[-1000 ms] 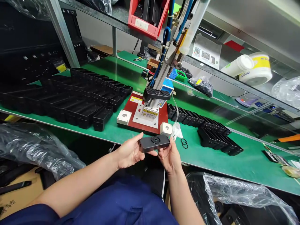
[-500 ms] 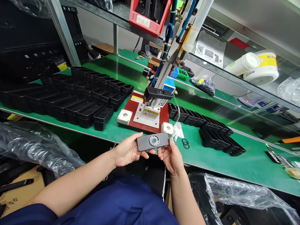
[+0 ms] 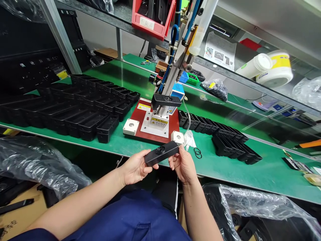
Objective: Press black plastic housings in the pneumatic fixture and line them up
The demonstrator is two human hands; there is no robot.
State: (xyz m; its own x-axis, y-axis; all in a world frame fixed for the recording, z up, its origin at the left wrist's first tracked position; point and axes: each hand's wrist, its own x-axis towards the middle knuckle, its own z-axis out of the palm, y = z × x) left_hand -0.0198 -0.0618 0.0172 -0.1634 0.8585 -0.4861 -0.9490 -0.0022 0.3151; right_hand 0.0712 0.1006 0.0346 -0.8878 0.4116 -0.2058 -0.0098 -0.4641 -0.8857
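Observation:
Between my two hands is a long black plastic housing (image 3: 164, 154) with a round recessed hole in its upper face. My left hand (image 3: 136, 167) grips its left end, thumb on top and fingers curled beneath. At the right end, my right hand (image 3: 184, 164) pinches it between thumb and fingers. The housing is tilted, so its long side wall shows. Just beyond it stands a press machine (image 3: 160, 117) on a dark red base, with a similar black part on its fixture. White button boxes (image 3: 130, 126) sit at the base's front corners.
Rows of black open housings (image 3: 86, 122) fill the bench's left side. More black parts (image 3: 233, 149) are lined up on the right. Black rings (image 3: 198, 153) and a white tissue (image 3: 190, 139) lie near my right hand. A red bin (image 3: 152, 20) hangs overhead on the shelf.
My hands have rolled the housing over: its flat grey face with the dotted ring was toward me, and now its black side wall and recessed hole show. The view has shifted slightly.

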